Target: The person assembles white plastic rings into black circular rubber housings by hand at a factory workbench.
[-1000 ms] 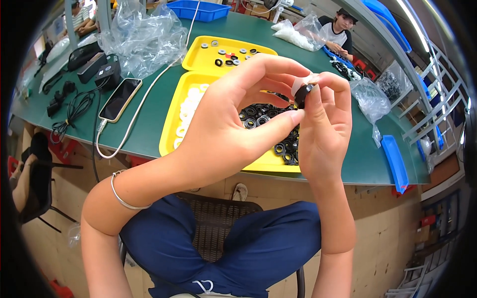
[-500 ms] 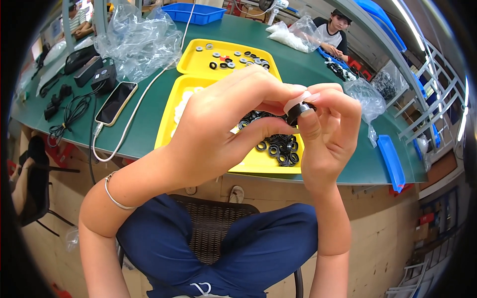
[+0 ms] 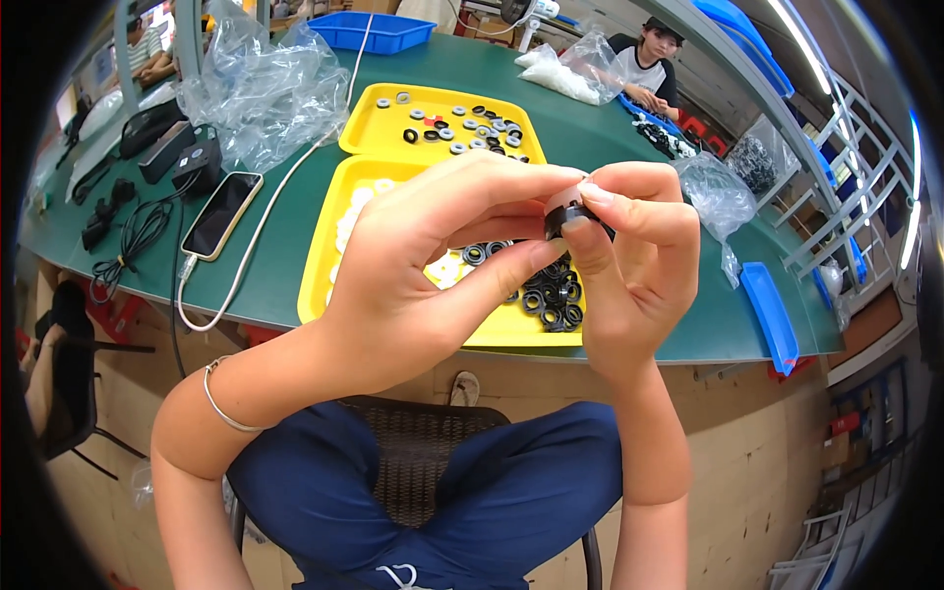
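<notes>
Grn tbl (image 3: 580, 138) (tan flr (image 3: 752, 442)); hands (image 3: 423, 251) w/ part (image 3: 563, 214)

Phone (image 3: 223, 216) is lying on green table (image 3: 703, 320), black cable (image 3: 146, 236) coiling left of phone, clear bag (image 3: 254, 98) sitting behind phone.

left grip (image 3: 423, 256), right grip (image 3: 644, 251) | pinching black part (image 3: 562, 218) | yellow tray (image 3: 511, 336): black rings (image 3: 553, 295)

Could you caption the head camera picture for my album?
The left hand and right hand hold a small black-and-white part over a yellow tray of black rings and white pieces.
</notes>
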`<state>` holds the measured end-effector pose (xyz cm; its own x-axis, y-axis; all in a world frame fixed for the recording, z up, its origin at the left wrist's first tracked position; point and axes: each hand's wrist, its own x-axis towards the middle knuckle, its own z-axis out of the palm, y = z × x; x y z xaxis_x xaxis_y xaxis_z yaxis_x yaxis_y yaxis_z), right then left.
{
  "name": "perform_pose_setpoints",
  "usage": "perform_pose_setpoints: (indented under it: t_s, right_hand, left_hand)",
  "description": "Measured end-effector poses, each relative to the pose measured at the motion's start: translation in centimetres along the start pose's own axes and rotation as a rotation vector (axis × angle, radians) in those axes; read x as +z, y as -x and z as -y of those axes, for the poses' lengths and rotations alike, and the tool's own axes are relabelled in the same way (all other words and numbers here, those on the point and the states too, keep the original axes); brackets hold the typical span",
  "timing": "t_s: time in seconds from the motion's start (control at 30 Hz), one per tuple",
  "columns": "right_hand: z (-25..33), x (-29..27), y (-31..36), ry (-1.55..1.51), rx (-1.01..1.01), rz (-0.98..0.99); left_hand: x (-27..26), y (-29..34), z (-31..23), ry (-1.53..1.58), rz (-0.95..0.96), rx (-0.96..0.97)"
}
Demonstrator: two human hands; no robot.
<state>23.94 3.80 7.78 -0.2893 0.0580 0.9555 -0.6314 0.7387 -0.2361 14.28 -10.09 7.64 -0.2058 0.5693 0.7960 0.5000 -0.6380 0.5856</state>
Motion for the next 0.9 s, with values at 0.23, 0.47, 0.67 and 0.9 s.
perform_pose_setpoints:
  t_s: [0.23, 0.47, 0.67, 0.9]
  right_hand:
    - [0.4, 0.1, 0.0, 0.081, 0.073, 0.031]
    - [0.4, -0.2, 0.0, 0.186, 0.113, 0.043]
    - [0.3, -0.3, 0.2, 0.186, 0.099, 0.142]
    - [0.7, 0.8, 0.1, 0.148, 0.166, 0.100]
  left_hand:
    - [0.2, -0.1, 0.7, -0.019, -0.045, -0.040]
    - [-0.4, -0.6, 1.5, -0.110, -0.012, -0.064]
    - [-1.3, -0.7, 1.6, -0.500, 0.068, 0.228]
    - [-1.3, -0.7, 2.0, -0.379, -0.007, 0.143]
